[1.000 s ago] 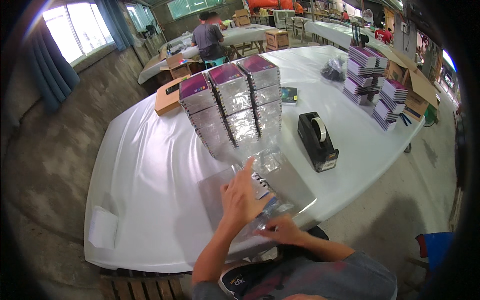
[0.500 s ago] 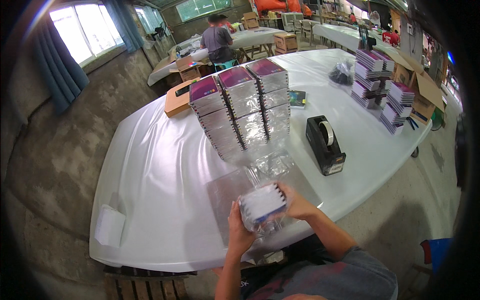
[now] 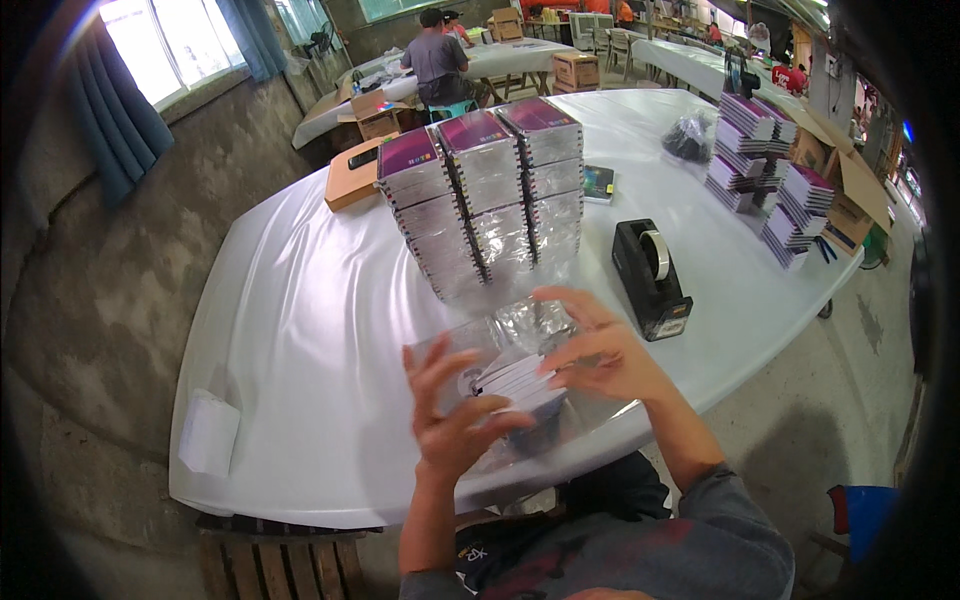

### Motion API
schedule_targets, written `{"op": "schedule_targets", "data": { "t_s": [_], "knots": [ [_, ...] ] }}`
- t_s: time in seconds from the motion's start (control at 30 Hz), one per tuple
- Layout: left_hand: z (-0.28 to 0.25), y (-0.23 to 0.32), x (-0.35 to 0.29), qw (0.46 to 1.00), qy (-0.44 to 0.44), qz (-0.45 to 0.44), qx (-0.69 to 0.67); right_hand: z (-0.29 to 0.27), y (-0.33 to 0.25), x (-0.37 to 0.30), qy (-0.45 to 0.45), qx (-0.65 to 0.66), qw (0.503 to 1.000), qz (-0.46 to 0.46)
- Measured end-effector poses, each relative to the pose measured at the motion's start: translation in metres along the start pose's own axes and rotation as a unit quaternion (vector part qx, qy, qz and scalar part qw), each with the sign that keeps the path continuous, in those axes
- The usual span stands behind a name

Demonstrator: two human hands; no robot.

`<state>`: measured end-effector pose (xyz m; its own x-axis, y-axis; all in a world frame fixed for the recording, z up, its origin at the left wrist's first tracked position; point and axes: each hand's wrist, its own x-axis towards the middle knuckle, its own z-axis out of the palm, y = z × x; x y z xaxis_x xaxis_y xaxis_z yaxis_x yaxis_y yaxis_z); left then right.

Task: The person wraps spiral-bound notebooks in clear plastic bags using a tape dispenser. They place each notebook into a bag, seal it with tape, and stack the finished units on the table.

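Notebook stack (image 3: 522, 383) shows white, layered edges.

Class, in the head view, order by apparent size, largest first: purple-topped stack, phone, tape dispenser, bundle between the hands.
1. Purple-topped stack
2. Tape dispenser and bundle: unsure, as the bundle is partly hidden
3. Phone

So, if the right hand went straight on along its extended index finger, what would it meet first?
From the right hand, most likely the notebook stacks; the clear plastic near that finger might be brushed first, since depth is unclear here.
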<state>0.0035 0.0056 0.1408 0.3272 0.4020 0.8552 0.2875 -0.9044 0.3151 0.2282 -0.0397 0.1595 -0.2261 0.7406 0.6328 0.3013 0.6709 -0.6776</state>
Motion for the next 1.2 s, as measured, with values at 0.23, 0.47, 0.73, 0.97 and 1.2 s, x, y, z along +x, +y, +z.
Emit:
{"op": "schedule_targets", "data": {
  "t_s": [0.23,0.47,0.73,0.97,1.2],
  "knots": [
    [-0.016,-0.016,-0.073,0.991,-0.007,-0.123,-0.043,0.003,0.033,-0.078,0.08,0.032,0.985,0.147],
    [0.002,-0.02,-0.093,0.986,-0.089,-0.117,-0.081,0.019,0.034,-0.073,-0.039,-0.048,0.992,0.114],
    [-0.001,-0.019,-0.064,0.977,-0.19,-0.079,-0.063,0.015,0.028,-0.029,-0.236,-0.109,0.965,0.025],
    [-0.005,-0.002,-0.024,0.943,-0.321,-0.032,0.081,-0.01,0.04,-0.012,-0.245,0.055,0.968,-0.015],
    [-0.009,-0.001,-0.021,0.927,-0.367,-0.006,0.081,0.009,0.064,0.026,-0.195,0.122,0.92,0.318]
  ]
}}
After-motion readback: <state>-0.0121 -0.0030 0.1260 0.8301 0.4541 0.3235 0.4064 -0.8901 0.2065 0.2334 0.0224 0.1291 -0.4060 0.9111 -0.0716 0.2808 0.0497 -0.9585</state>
